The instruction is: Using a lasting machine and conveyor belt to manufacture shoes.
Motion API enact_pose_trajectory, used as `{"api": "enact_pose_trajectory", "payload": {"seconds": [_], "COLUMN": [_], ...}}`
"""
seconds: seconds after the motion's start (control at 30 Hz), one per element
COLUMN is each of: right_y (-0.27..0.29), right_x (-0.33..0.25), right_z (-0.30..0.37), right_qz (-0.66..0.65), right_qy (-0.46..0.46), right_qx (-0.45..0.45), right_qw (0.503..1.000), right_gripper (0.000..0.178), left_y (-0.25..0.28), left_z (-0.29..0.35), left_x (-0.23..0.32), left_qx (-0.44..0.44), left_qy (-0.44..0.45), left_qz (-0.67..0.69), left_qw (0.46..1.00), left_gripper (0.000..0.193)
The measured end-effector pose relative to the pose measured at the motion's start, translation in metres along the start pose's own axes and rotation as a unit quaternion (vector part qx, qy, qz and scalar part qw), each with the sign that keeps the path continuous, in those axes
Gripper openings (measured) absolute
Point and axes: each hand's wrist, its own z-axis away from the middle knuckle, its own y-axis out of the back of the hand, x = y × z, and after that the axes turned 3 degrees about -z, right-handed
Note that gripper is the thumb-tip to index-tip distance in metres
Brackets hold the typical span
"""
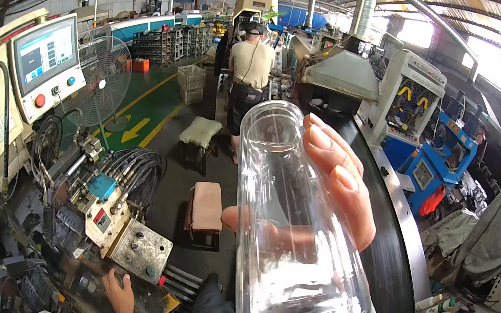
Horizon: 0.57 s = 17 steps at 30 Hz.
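Note:
A tall, clear drinking glass [289, 228] fills the lower middle of the view, close up. Its narrower end points up and away, while the wider end is toward me. My right hand [345, 185] wraps round it from behind and the right side; the fingertips show at its right edge and the thumb tip at its left. Lower left, my left hand [120, 293] lies on a dark, greasy part of a machine, beside a worn metal control box [141, 252] with knobs. Its fingers are apart and appear to hold nothing.
A dark conveyor belt [384, 253] runs along my right. Ahead stand a pink-padded stool [206, 206] and a cushioned stool [199, 131]. Beyond them a person [252, 60] works, back turned. A control screen [46, 54] and a large fan [100, 81] are at left.

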Motion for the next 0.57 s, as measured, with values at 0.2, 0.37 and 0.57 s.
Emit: {"api": "enact_pose_trajectory", "payload": {"seconds": [0.2, 0.37, 0.57], "right_y": [-0.022, -0.01, -0.017], "right_x": [0.023, 0.016, 0.018], "right_z": [-0.005, -0.013, -0.005], "right_qz": [-0.015, 0.0, 0.008], "right_qy": [0.108, 0.12, 0.117], "right_qx": [0.125, 0.088, 0.121], "right_qw": [0.986, 0.989, 0.986], "right_gripper": [0.077, 0.071, 0.071], "left_y": [-0.001, 0.002, 0.006], "left_z": [-0.001, 0.002, 0.005], "left_x": [0.002, -0.002, 0.006], "left_qx": [0.006, -0.002, -0.046], "left_qy": [-0.007, -0.003, 0.062], "left_qz": [0.002, 0.001, -0.016], "left_qw": [1.0, 1.0, 0.997], "left_gripper": [0.053, 0.054, 0.056]}}
